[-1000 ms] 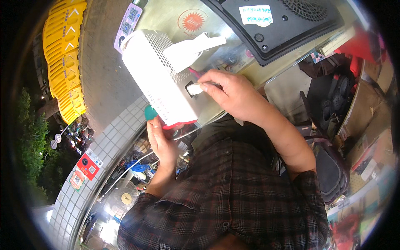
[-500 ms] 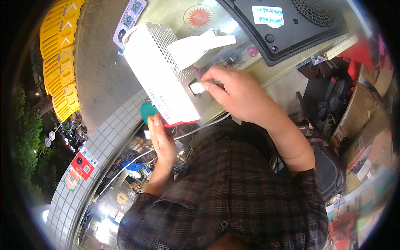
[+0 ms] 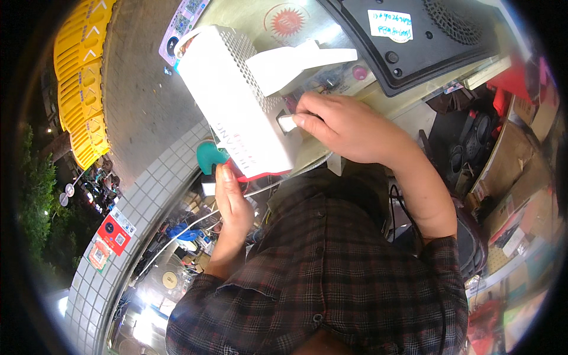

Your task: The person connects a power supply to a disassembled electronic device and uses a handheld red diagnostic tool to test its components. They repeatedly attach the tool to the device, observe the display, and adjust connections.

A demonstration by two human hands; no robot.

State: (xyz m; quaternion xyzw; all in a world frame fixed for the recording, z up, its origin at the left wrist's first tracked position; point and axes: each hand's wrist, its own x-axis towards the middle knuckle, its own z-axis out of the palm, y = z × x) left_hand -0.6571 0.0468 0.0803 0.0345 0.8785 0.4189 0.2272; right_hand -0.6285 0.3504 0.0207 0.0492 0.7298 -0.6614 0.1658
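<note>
White perforated box (image 3: 236, 106) tilts off the surface's near edge, left hand (image 3: 232, 201) propping its lower end, grip closed on a red-and-teal tool, so the right hand (image 3: 349, 127) can pinch (fingertips tight) a small white tab (image 3: 286, 123).

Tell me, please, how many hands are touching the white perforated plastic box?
2: the left hand supports the white perforated plastic box at its lower end, and the right hand presses its side opening. None looks hidden.
</note>
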